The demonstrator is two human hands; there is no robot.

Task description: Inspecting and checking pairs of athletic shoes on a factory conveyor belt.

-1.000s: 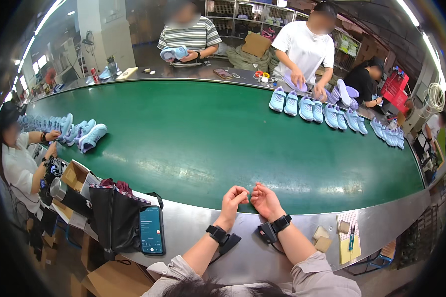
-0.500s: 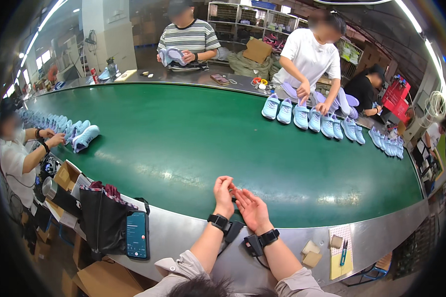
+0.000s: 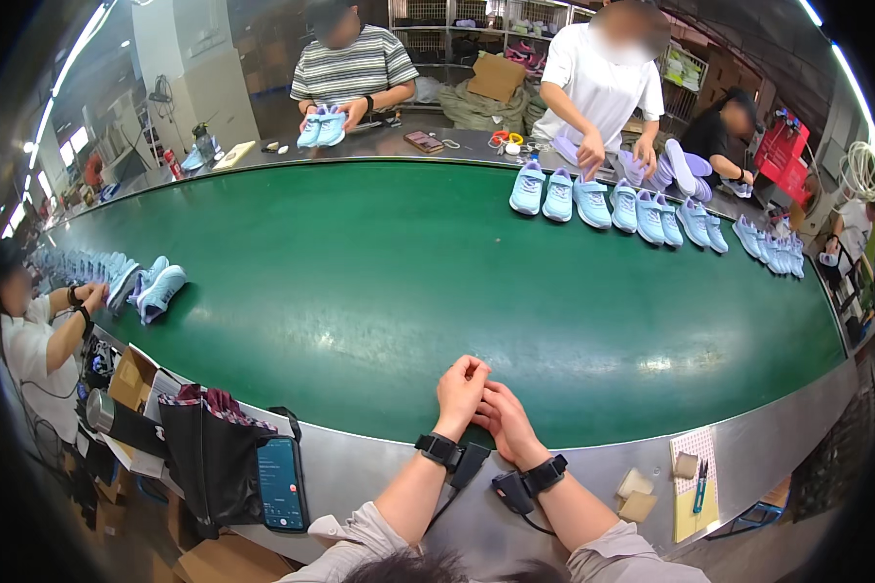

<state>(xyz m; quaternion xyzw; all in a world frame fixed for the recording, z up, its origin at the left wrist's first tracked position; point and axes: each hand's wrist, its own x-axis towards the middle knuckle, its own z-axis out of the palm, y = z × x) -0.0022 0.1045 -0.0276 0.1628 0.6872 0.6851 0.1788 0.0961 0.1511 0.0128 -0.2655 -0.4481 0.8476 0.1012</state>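
My left hand (image 3: 462, 396) is closed over the near edge of the green conveyor belt (image 3: 360, 282), its fingertips curled inward. Against it, my right hand (image 3: 506, 420) has its fingers bent and touching the left hand. Whatever may lie between the fingers is hidden. Black straps with small dark boxes circle both my wrists. Light blue shoes (image 3: 591, 203) stand in a row along the far right of the belt, out of my reach. More light blue shoes (image 3: 160, 293) line the left end.
Beside my left arm lie a phone (image 3: 282, 481) and a black bag (image 3: 204, 452). At my right are beige blocks (image 3: 638, 506), a notepad (image 3: 692, 505) and a cutter (image 3: 700, 486). Several co-workers sit or stand around the belt; one holds light blue shoes (image 3: 322, 126).
My right hand's open palm has turned inward and its fingers have bent against my left hand. Across the belt, a co-worker now holds light blue shoes upright. The view has shifted slightly.
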